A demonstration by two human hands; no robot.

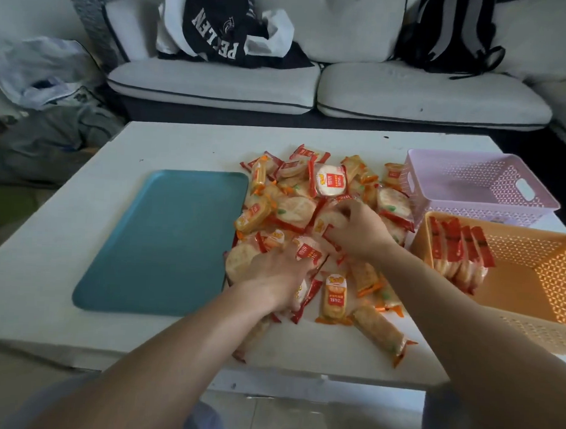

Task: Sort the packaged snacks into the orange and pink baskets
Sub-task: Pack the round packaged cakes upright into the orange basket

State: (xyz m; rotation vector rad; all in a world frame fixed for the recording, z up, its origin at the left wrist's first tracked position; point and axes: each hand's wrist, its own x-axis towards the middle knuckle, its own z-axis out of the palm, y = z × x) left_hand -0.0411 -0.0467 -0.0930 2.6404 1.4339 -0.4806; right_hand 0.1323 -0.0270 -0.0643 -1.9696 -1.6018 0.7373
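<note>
A heap of packaged snacks (311, 212), red-wrapped round crackers and orange-wrapped long ones, covers the middle of the white table (80, 225). My left hand (279, 272) lies on the near part of the heap, fingers curled round a red-wrapped cracker pack (309, 252). My right hand (355, 229) grips another red-wrapped pack (328, 224) in the heap's middle. The orange basket (531, 283) at the right holds several red-wrapped packs (458, 254) standing in a row. Behind it, the pink basket (477, 187) looks empty.
A teal tray (163, 241) lies flat to the left of the heap. A long orange-wrapped pack (378, 330) rests near the table's front edge. Behind the table stands a white sofa (345, 87) with a bag of clothes (225, 27) and a black backpack (452, 30).
</note>
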